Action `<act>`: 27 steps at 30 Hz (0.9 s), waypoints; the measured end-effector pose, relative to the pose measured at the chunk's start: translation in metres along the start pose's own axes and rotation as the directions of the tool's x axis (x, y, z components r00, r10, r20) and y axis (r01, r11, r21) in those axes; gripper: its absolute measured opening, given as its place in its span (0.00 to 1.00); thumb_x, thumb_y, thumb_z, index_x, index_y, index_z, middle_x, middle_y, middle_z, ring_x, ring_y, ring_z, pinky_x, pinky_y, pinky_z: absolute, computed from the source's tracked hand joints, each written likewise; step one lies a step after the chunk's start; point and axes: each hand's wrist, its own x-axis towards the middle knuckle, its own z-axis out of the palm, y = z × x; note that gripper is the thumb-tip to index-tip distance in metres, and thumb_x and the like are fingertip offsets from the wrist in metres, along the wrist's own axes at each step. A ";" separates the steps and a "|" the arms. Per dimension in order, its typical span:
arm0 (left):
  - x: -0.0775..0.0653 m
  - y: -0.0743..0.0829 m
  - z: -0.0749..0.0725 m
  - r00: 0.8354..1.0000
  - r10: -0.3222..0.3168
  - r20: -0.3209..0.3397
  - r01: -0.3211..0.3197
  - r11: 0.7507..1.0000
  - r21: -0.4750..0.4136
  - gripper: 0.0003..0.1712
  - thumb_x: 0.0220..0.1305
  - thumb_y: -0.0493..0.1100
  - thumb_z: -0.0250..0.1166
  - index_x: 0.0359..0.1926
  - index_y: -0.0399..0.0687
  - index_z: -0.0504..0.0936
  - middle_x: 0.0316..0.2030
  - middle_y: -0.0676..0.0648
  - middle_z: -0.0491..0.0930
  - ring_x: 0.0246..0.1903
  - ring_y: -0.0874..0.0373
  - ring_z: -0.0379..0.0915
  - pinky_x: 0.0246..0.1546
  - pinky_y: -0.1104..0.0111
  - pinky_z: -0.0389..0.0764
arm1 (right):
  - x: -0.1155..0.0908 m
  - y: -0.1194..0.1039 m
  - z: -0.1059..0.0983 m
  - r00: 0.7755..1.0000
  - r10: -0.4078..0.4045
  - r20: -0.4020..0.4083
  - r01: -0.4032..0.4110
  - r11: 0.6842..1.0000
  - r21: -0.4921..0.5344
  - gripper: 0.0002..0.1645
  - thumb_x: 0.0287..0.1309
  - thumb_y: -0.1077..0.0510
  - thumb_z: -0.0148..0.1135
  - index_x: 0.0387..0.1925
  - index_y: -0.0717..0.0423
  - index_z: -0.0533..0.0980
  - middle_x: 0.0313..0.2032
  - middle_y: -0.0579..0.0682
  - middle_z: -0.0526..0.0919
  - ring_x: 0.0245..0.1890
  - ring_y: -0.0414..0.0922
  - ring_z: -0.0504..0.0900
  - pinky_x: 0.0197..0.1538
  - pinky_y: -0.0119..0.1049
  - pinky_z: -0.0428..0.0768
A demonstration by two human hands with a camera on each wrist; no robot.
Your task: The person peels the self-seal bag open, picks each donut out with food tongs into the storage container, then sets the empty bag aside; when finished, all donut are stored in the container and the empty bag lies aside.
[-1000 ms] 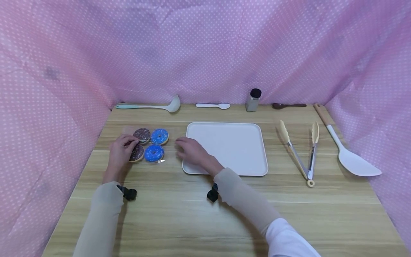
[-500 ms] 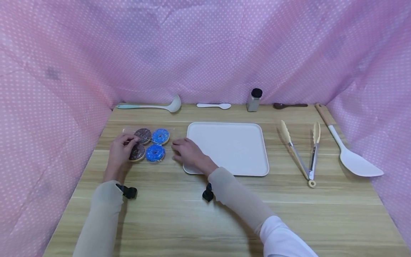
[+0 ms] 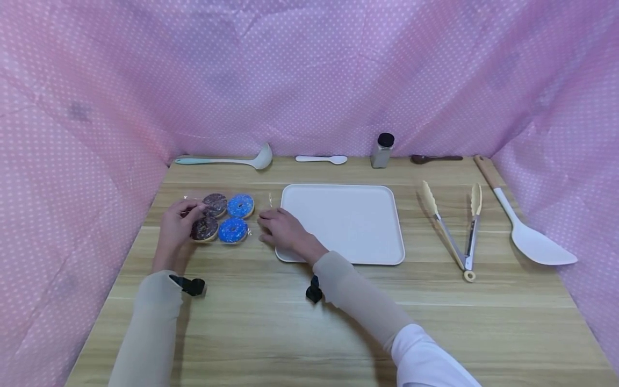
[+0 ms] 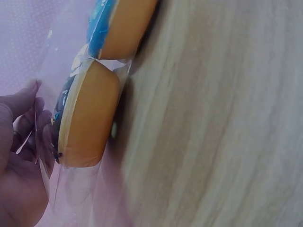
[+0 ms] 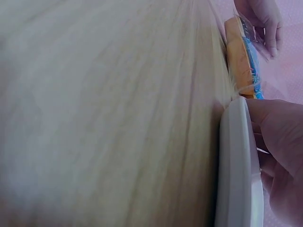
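Observation:
Several doughnuts lie in a clear plastic bag (image 4: 71,184) on the left of the table, two with brown icing and two with blue icing. My left hand (image 3: 178,224) pinches the bag's film beside the brown doughnuts (image 3: 205,229), thumb against fingers in the left wrist view. At the other side, just right of the blue doughnuts (image 3: 233,230), my right hand (image 3: 285,228) holds the bag's edge with bent fingers. That hand is over the left rim of a white tray (image 3: 343,223); its fingertips are partly hidden in the right wrist view.
Along the back lie a ladle (image 3: 227,161), a white spoon (image 3: 321,159), a black-capped jar (image 3: 382,151) and a dark brown spoon (image 3: 435,159). Spread tongs (image 3: 452,236) and a white spatula (image 3: 532,242) lie on the right. Pink dotted cloth (image 3: 309,80) hangs around the table.
My right hand has moved slightly left, up to the bag's right edge. My left hand has shifted a little left, and the film's glints lie differently; the doughnuts have barely moved.

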 end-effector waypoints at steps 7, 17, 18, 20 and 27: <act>0.002 0.001 0.000 0.997 -0.068 -0.032 0.064 0.993 -0.102 0.13 0.64 0.39 0.63 0.43 0.30 0.82 0.36 0.57 0.75 0.33 0.76 0.74 0.34 0.87 0.75 | -0.001 0.001 0.000 1.000 -0.018 -0.008 0.017 1.000 -0.018 0.30 0.65 0.40 0.54 0.63 0.49 0.70 0.67 0.47 0.68 0.69 0.43 0.62 0.73 0.40 0.56; 0.002 0.005 0.001 0.997 -0.069 -0.032 0.067 0.995 -0.071 0.13 0.65 0.41 0.62 0.43 0.34 0.83 0.38 0.54 0.75 0.34 0.76 0.73 0.36 0.87 0.74 | -0.002 0.000 -0.001 1.000 0.011 0.009 -0.011 1.000 0.020 0.30 0.65 0.41 0.54 0.64 0.49 0.70 0.68 0.46 0.67 0.70 0.42 0.61 0.74 0.43 0.54; 0.001 0.008 0.000 0.997 -0.075 -0.025 0.073 0.994 -0.078 0.13 0.65 0.41 0.62 0.43 0.33 0.83 0.38 0.54 0.75 0.34 0.75 0.73 0.35 0.87 0.74 | -0.003 0.000 -0.001 1.000 0.011 0.009 -0.011 1.000 0.020 0.30 0.66 0.41 0.54 0.64 0.49 0.70 0.68 0.46 0.67 0.70 0.42 0.61 0.74 0.43 0.54; -0.001 0.016 -0.001 0.997 -0.081 -0.011 0.080 0.993 -0.089 0.13 0.65 0.39 0.62 0.43 0.31 0.82 0.38 0.53 0.74 0.34 0.74 0.73 0.35 0.87 0.74 | -0.003 0.000 -0.001 1.000 0.013 0.007 -0.013 1.000 0.025 0.30 0.66 0.41 0.54 0.64 0.49 0.70 0.67 0.46 0.67 0.70 0.42 0.61 0.74 0.43 0.54; -0.007 0.034 -0.004 0.999 -0.054 0.000 0.054 0.995 -0.086 0.13 0.65 0.36 0.61 0.42 0.27 0.80 0.37 0.53 0.74 0.33 0.75 0.73 0.35 0.87 0.74 | -0.005 -0.002 -0.004 0.999 0.026 -0.033 -0.022 0.995 0.099 0.26 0.68 0.45 0.51 0.63 0.49 0.70 0.67 0.46 0.68 0.70 0.45 0.60 0.74 0.44 0.53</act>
